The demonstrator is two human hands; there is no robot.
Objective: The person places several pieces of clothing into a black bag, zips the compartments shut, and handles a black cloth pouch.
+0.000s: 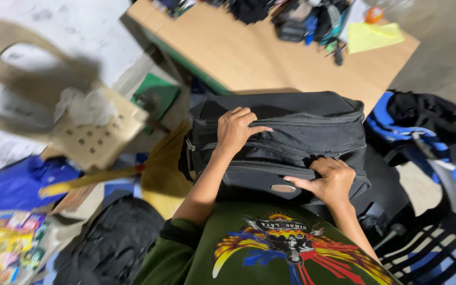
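Observation:
A black fabric bag [312, 132] with several zippers rests on my lap, against the edge of a wooden table [254, 58]. My left hand [236, 131] lies on the bag's top left, fingers curled over a zipper line near the upper flap. My right hand [331, 179] presses on the lower front pocket, fingers closed on the fabric by a zipper. A small oval patch [283, 188] shows on the front pocket just left of my right hand. I wear a dark green printed shirt [270, 253].
A beige plastic chair [88, 134] with a crumpled plastic bag stands at left. A yellow broom [149, 171] lies beside it. A black bag [114, 243] sits on the floor. Blue-black clothing [423, 126] drapes over a chair at right. Clutter and yellow paper [373, 36] cover the table's far end.

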